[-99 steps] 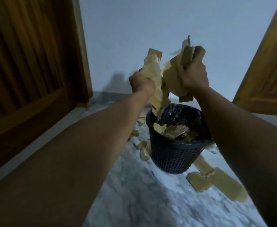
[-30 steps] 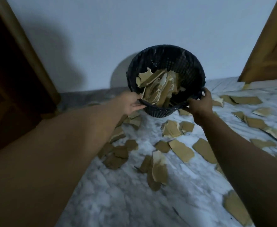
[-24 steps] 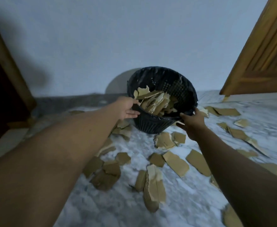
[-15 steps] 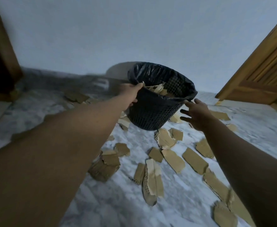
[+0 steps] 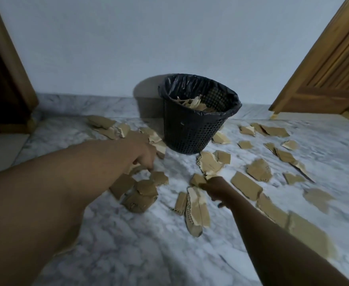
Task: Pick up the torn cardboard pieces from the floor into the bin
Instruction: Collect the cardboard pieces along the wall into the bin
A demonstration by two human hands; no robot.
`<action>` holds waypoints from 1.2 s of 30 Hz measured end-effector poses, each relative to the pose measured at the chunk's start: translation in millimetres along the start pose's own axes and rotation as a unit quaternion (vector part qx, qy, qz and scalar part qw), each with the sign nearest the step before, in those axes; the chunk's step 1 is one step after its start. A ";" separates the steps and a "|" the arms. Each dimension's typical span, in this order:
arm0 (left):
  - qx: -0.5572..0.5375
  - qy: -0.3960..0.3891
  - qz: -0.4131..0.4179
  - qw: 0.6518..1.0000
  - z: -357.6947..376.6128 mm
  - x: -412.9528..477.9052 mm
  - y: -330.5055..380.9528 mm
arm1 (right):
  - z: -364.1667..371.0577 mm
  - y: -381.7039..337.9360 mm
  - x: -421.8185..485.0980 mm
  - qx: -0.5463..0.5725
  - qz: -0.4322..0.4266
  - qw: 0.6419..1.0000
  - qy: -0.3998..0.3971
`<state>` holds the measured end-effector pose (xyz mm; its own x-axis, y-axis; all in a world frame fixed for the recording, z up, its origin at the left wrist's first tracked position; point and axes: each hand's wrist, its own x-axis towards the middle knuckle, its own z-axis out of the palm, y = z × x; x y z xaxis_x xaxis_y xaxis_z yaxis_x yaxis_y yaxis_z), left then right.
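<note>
Head view: right hand [image 5: 216, 189] pinches a cardboard scrap [image 5: 197, 180] in front of the bin [image 5: 194, 129]; left hand [image 5: 143, 153] reaches down, grip unclear. More torn pieces [image 5: 245, 185] ring the bin — best gather several before lifting.

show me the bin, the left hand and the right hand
bin [image 5: 192, 129], head view, on its perforated front wall
left hand [image 5: 142, 150], head view, on the back of the hand
right hand [image 5: 217, 187], head view, on the knuckles
</note>
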<state>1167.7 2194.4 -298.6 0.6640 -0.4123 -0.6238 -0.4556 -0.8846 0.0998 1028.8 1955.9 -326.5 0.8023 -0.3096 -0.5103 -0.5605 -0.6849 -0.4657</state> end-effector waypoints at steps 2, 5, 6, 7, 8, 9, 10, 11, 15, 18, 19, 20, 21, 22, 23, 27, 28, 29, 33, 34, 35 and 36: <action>0.028 0.027 -0.006 0.999 7.1 -2.2 -3.6 | 28.4 24.6 1.2 -0.066 0.017 0.998 0.008; 0.047 0.037 0.003 0.998 24.9 -7.0 3.3 | 60.5 41.4 4.6 -0.076 0.027 0.996 0.044; 0.055 0.022 -0.001 0.998 35.4 -5.2 7.5 | 67.5 42.8 4.8 -0.076 0.027 0.995 0.055; 0.047 0.012 -0.006 0.999 47.4 -4.4 12.5 | 72.3 42.9 3.7 -0.067 0.030 0.995 0.061; 0.036 0.004 -0.010 0.999 59.5 -5.0 17.0 | 75.4 43.1 2.5 -0.051 0.033 0.996 0.066; 0.039 -0.001 -0.007 0.999 71.1 -5.1 20.9 | 77.2 45.1 4.4 -0.035 0.043 0.996 0.069; 0.051 -0.007 -0.009 0.999 82.8 -4.1 23.1 | 77.3 47.6 5.7 -0.026 0.045 0.996 0.068; 0.059 -0.013 -0.008 0.998 92.7 -3.8 24.7 | 76.0 50.1 8.7 -0.021 0.043 0.997 0.061; 0.027 0.076 -0.067 0.995 130.8 -5.8 38.5 | 53.8 47.6 7.8 0.089 0.005 0.995 0.048; -0.029 0.161 -0.111 0.980 157.2 -4.7 46.9 | 35.6 43.9 11.3 0.182 0.001 0.983 0.039; -0.048 0.180 -0.117 0.976 163.5 -4.8 50.8 | 31.7 43.7 12.2 0.189 -0.013 0.981 0.046; -0.070 0.200 -0.123 0.970 166.3 -1.7 53.1 | 28.6 43.7 13.6 0.189 -0.023 0.980 0.051; -0.099 0.217 -0.122 0.964 167.4 0.8 54.7 | 26.7 42.3 12.7 0.196 -0.024 0.979 0.051; -0.132 0.222 -0.113 0.959 169.6 7.7 52.6 | 25.7 41.8 12.5 0.207 -0.023 0.977 0.052; -0.163 0.222 -0.080 0.958 171.2 13.2 50.9 | 25.1 40.2 11.2 0.216 -0.020 0.975 0.052; -0.280 0.257 -0.059 0.923 150.0 -7.1 64.0 | 33.8 32.4 10.6 0.285 0.005 0.959 0.013; -0.315 0.274 -0.097 0.903 143.3 -13.5 65.3 | 36.7 28.4 9.2 0.304 0.005 0.953 0.000; -0.351 0.282 -0.125 0.884 137.3 -18.1 65.1 | 39.4 24.0 7.8 0.308 0.007 0.951 -0.010; -0.443 0.257 -0.139 0.848 135.9 -16.3 44.1 | 59.5 9.0 10.0 0.267 0.026 0.963 -0.025; -0.437 0.243 -0.137 0.855 138.7 -16.5 41.4 | 67.0 8.1 14.1 0.234 0.030 0.971 -0.029; -0.428 0.230 -0.133 0.864 142.9 -16.5 41.8 | 74.0 6.9 14.7 0.185 0.037 0.982 -0.033; -0.412 0.216 -0.134 0.875 147.1 -19.5 46.0 | 81.8 7.7 16.9 0.123 0.043 0.991 -0.036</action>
<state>1046.6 2193.8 -395.8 0.9251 -0.0523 -0.3760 0.2144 -0.7454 0.6312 1021.3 1999.3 -397.9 0.7383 -0.3061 -0.6010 -0.6656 -0.4744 -0.5761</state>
